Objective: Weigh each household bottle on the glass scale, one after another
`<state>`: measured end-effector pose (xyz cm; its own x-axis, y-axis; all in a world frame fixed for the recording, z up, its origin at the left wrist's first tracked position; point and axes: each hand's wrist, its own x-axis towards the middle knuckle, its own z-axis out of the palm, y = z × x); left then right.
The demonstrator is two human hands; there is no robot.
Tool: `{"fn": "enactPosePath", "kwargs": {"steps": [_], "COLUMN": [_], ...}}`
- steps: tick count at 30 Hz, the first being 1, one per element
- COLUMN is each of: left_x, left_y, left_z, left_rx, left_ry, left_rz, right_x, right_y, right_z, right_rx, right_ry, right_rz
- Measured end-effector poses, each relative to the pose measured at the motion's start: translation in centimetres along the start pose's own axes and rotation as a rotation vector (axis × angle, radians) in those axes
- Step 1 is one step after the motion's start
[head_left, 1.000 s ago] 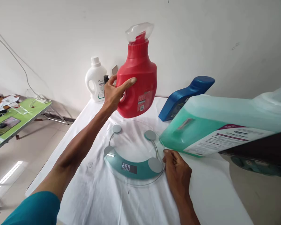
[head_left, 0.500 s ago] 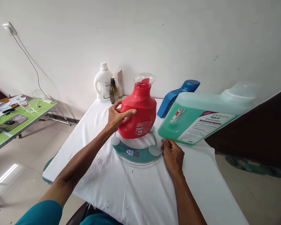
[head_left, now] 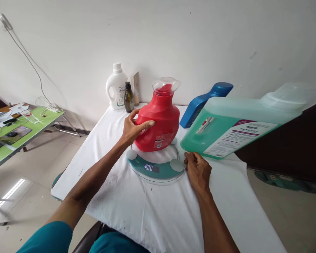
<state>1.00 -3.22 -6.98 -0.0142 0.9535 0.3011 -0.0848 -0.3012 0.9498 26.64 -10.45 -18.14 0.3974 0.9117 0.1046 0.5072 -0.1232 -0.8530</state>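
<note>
My left hand (head_left: 133, 128) grips the handle side of a red detergent jug (head_left: 160, 121) with a clear cap, which stands upright on a round glass scale (head_left: 155, 167). The scale's teal band shows a lit display reading about 0.0. My right hand (head_left: 198, 170) rests on the white cloth with its fingers curled at the scale's right rim, touching the glass edge. A large jug of green liquid (head_left: 226, 130) lies tilted just behind my right hand.
A blue bottle (head_left: 205, 102) leans behind the red jug. A white bottle (head_left: 116, 88), a dark glass bottle (head_left: 128, 98) and a slim tube stand at the wall. The white-covered table (head_left: 152, 214) drops off left and right. A green side table (head_left: 18, 131) stands far left.
My left hand lowered the red jug from mid-air onto the glass scale. My right hand stayed at the scale's right rim. The view pulled back.
</note>
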Motion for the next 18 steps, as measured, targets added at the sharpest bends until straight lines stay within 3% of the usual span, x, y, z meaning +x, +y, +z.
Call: {"fn": "enactPosePath", "kwargs": {"steps": [5,8,10,12,15,18], "left_x": [-0.1,-0.7,-1.1,-1.5,-1.9,-2.0], "left_y": [-1.0,-3.5,-5.9,-8.2,-10.5,-11.2], "left_z": [-2.5,-5.0,-6.6,-7.8,-8.7,-8.9], "left_rx": [0.138,0.244,0.322,0.386,0.396,0.379], "left_ry": [-0.049,0.133,0.303,0.379,0.327,0.279], "left_rz": [0.131,0.131,0.058,-0.039,-0.111,-0.124], "right_x": [-0.1,0.1,0.2,0.3,0.3,0.2], "right_y": [0.2,0.4,0.5,0.5,0.5,0.4], "right_z": [0.0,0.1,0.1,0.1,0.0,0.0], "right_rx": [-0.001,-0.005,-0.020,-0.023,-0.008,-0.024], "right_ry": [-0.001,-0.001,-0.002,-0.006,-0.009,-0.003], "right_rz": [0.000,-0.015,-0.026,-0.031,-0.037,-0.043]}}
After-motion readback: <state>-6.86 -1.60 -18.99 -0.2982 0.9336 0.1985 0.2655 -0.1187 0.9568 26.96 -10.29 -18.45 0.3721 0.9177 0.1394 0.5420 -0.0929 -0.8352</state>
